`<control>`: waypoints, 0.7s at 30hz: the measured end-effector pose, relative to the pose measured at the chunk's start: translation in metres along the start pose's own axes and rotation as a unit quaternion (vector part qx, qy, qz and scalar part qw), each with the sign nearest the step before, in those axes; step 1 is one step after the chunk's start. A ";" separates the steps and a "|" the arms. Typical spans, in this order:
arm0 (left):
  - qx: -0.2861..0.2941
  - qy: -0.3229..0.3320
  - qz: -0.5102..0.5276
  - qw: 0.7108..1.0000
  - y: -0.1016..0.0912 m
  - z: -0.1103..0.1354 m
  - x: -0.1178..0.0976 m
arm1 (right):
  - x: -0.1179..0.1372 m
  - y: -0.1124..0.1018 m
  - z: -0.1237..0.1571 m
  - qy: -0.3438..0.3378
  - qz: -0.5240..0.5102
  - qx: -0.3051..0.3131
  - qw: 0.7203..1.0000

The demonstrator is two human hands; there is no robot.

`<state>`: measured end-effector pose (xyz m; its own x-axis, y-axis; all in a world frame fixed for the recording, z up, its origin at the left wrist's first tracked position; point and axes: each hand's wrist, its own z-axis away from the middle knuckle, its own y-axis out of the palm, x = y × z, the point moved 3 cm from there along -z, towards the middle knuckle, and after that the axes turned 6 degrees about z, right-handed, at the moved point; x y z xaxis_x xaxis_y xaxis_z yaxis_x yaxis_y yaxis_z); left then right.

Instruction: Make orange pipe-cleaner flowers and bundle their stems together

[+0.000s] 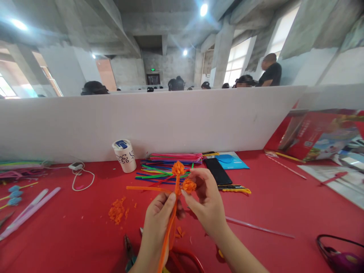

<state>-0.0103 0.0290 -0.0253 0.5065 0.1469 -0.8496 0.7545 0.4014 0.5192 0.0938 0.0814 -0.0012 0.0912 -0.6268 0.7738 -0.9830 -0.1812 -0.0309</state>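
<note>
My left hand pinches several orange pipe cleaner stems between thumb and fingers. On top of the upright stem sits a round, fluffy orange bloom. A second orange bloom is beside the stem, held by the thumb and fingers of my right hand. One orange pipe cleaner sticks out to the left from the held bunch. Orange trimmings lie in a heap left of my hands. Below my wrists are red-handled scissors and pliers, both partly hidden.
Bundled coloured pipe cleaners, a black phone and a white cup stand or lie along the white partition. A glue gun is at lower right; pink tubes lie at left. Beyond the partition are people.
</note>
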 end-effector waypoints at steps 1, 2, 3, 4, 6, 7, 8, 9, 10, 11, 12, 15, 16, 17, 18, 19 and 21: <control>-0.004 -0.003 0.008 1.000 0.001 0.001 0.000 | 0.000 0.000 0.002 -0.011 0.013 -0.005 1.000; -0.006 -0.006 0.016 1.000 0.002 0.003 0.001 | 0.000 0.000 0.005 -0.020 0.024 -0.011 0.999; -0.007 -0.010 0.024 1.000 0.003 0.005 0.001 | 0.000 0.001 0.007 -0.028 0.031 -0.018 0.999; -0.008 -0.014 0.033 0.999 0.004 0.007 0.001 | 0.000 0.001 0.010 -0.036 0.036 -0.027 0.998; -0.013 -0.018 0.049 0.999 0.007 0.010 0.003 | 0.000 0.002 0.013 -0.046 0.036 -0.046 0.997; -0.016 -0.020 0.054 0.998 0.007 0.011 0.003 | 0.000 0.003 0.014 -0.042 0.029 -0.051 0.997; -0.017 -0.019 0.056 0.998 0.008 0.011 0.004 | 0.000 0.003 0.013 -0.031 0.011 -0.053 0.998; -0.020 -0.014 0.053 0.998 0.007 0.011 0.003 | 0.000 0.004 0.011 -0.014 -0.018 -0.052 0.998; -0.021 -0.005 0.047 0.999 0.007 0.010 0.003 | -0.001 0.004 0.009 0.010 -0.056 -0.046 0.997; -0.022 0.008 0.039 0.999 0.005 0.009 0.001 | -0.003 0.006 0.006 0.040 -0.103 -0.033 0.993; -0.023 0.022 0.031 0.999 0.004 0.009 0.000 | -0.005 0.008 0.004 0.080 -0.153 -0.011 0.985; -0.028 0.055 0.017 0.998 -0.001 0.006 -0.004 | -0.014 0.018 0.004 0.231 -0.265 0.084 0.932; -0.030 0.059 0.015 0.998 -0.002 0.005 -0.004 | -0.016 0.022 0.006 0.272 -0.281 0.101 0.915; -0.032 0.062 0.012 0.997 -0.003 0.004 -0.005 | -0.018 0.024 0.009 0.300 -0.288 0.103 0.903; -0.034 0.064 0.011 0.997 -0.004 0.003 -0.005 | -0.020 0.026 0.011 0.314 -0.290 0.095 0.899; -0.034 0.065 0.009 0.997 -0.005 0.002 -0.005 | -0.021 0.027 0.012 0.316 -0.291 0.081 0.900; -0.031 0.066 0.003 0.997 -0.004 0.001 -0.005 | -0.021 0.028 0.014 0.305 -0.297 0.063 0.903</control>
<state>-0.0156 0.0257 -0.0228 0.4486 0.2653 -0.8535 0.7224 0.4546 0.5210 0.0666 0.0791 -0.0268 0.4536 0.1361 0.8808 -0.7599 -0.4572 0.4620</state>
